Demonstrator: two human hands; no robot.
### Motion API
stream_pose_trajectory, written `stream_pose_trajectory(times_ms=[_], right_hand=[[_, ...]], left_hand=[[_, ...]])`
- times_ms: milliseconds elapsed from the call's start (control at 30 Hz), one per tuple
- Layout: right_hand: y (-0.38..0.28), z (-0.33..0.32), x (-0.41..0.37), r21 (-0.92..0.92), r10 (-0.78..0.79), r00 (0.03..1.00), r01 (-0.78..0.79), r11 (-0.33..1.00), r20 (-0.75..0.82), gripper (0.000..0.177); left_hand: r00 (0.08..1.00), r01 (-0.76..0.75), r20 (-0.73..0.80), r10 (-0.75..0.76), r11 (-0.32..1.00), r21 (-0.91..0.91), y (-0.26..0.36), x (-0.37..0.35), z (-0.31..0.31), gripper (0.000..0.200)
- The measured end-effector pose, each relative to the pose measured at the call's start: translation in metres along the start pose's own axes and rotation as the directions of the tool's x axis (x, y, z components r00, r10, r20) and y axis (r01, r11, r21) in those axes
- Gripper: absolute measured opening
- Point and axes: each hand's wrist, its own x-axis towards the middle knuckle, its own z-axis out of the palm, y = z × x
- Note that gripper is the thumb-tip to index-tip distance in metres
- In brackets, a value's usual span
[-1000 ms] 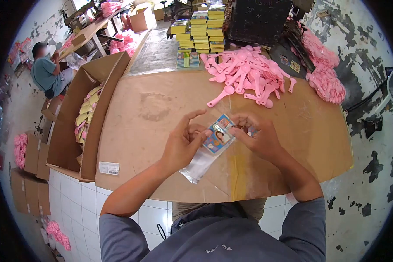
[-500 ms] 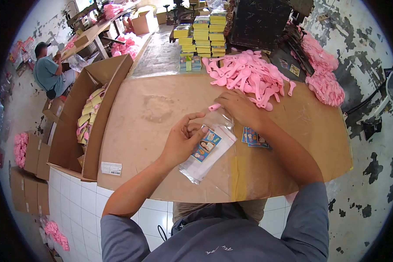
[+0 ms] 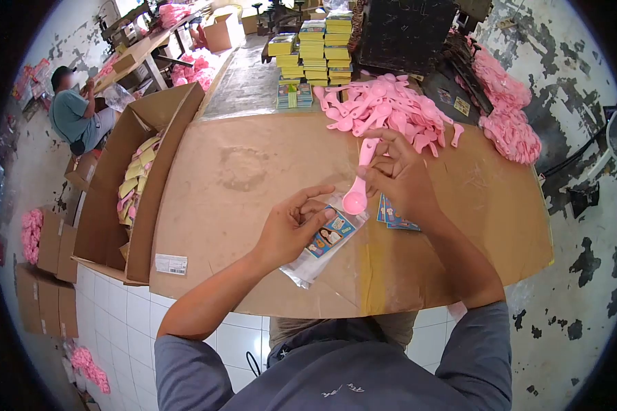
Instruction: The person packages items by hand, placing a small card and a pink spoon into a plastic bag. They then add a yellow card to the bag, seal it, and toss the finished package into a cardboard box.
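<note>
My left hand [image 3: 289, 229] pinches a blue printed card [image 3: 330, 234] between thumb and fingers, over clear plastic bags [image 3: 307, 268] on the cardboard tabletop. In my right hand [image 3: 401, 175] is a pink plastic measuring spoon [image 3: 355, 200], held by its handle with the bowl hanging down close to the card's upper corner. More blue cards [image 3: 395, 218] lie on the cardboard just below my right hand, partly hidden by the wrist. Beyond that hand spreads a heap of pink spoons [image 3: 384, 103].
A long cardboard box [image 3: 159, 198] of yellow and pink packets stands along the left edge. Stacks of yellow-edged cards [image 3: 314, 55] rise at the back. Bundles of pink items [image 3: 507, 130] sit at the right. A person [image 3: 75, 113] sits at the far left.
My right hand has lifted a pink spoon up and turned it, bowl downward, beside the card. My left hand keeps the card, shifted slightly right and down.
</note>
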Motion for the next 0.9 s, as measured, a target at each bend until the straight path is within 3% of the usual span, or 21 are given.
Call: stream_pose_trajectory(times_ms=[167, 367, 467, 533, 600, 667, 733, 833, 867, 900], right_hand=[[0.012, 0.016, -0.009, -0.016, -0.036, 0.996, 0.035, 0.999, -0.083, 0.048], [0.030, 0.028, -0.022, -0.007, -0.204, 0.967, 0.205, 0.979, -0.151, 0.038], [0.048, 0.021, -0.025, -0.195, -0.221, 0.973, 0.204, 0.959, -0.070, 0.033], [0.044, 0.004, -0.022, -0.325, -0.270, 0.938, 0.331, 0.886, 0.217, 0.030], [0.033, 0.004, -0.016, -0.288, -0.229, 0.938, 0.302, 0.909, 0.262, 0.028], [0.017, 0.010, -0.014, -0.084, -0.097, 0.992, 0.104, 0.991, 0.079, 0.027], [-0.006, 0.010, -0.012, -0.260, -0.210, 0.956, 0.259, 0.930, 0.204, 0.020], [-0.029, 0.008, -0.011, -0.367, -0.247, 0.861, 0.427, 0.827, 0.445, 0.015], [-0.035, 0.007, -0.011, -0.375, -0.235, 0.817, 0.471, 0.798, 0.526, 0.015], [-0.040, 0.006, -0.011, -0.322, -0.304, 0.807, 0.504, 0.802, 0.506, 0.015]], left_hand=[[1.000, 0.007, 0.003, -0.007, 0.999, -0.034, -0.001, 0.001, 0.002, 0.035], [1.000, -0.025, -0.012, 0.025, 0.999, -0.044, -0.005, 0.001, 0.003, 0.032], [0.999, -0.021, -0.033, 0.019, 0.999, -0.040, -0.005, 0.000, 0.002, 0.030], [0.999, -0.025, -0.026, 0.024, 0.999, -0.044, -0.009, 0.000, -0.005, 0.028], [1.000, 0.003, -0.007, -0.004, 0.995, -0.097, -0.009, 0.003, -0.008, 0.027], [0.999, 0.023, 0.036, -0.018, 0.989, -0.144, -0.008, 0.003, -0.009, 0.028], [0.995, 0.030, 0.103, -0.011, 0.983, -0.180, -0.001, 0.002, -0.010, 0.032], [0.973, 0.096, 0.222, -0.058, 0.981, -0.166, 0.007, 0.000, -0.012, 0.035], [0.985, 0.014, 0.174, 0.020, 0.981, -0.193, 0.010, -0.002, -0.008, 0.035], [0.988, -0.069, 0.124, 0.097, 0.974, -0.216, 0.012, -0.004, -0.002, 0.036]])
